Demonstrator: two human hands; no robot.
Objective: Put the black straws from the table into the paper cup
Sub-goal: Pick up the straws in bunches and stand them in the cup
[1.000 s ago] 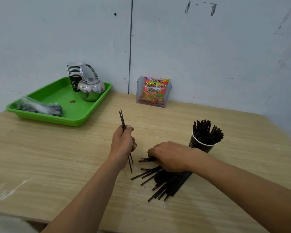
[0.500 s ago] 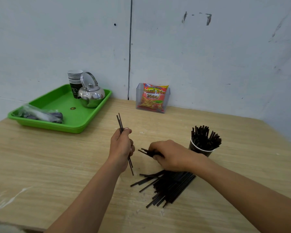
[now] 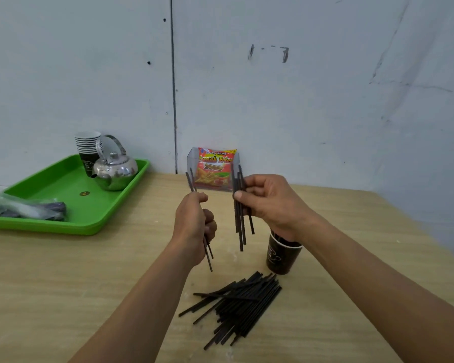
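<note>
A heap of black straws (image 3: 240, 307) lies on the wooden table (image 3: 50, 284) in front of me. The dark paper cup (image 3: 282, 256) stands just behind the heap, its mouth mostly hidden by my right wrist. My left hand (image 3: 193, 226) is raised above the table, closed around two upright black straws (image 3: 207, 251). My right hand (image 3: 269, 203) is lifted beside it, pinching several black straws (image 3: 240, 226) that hang nearly upright, just left of and above the cup.
A green tray (image 3: 71, 218) sits at the back left with a steel kettle (image 3: 114, 170), a stack of paper cups (image 3: 87, 145) and a plastic bag (image 3: 24, 209). A clear holder with a snack packet (image 3: 215, 169) stands against the wall.
My right hand has risen from the heap with several straws in it. My left hand lifted too, still holding its straws. The camera view tilted up.
</note>
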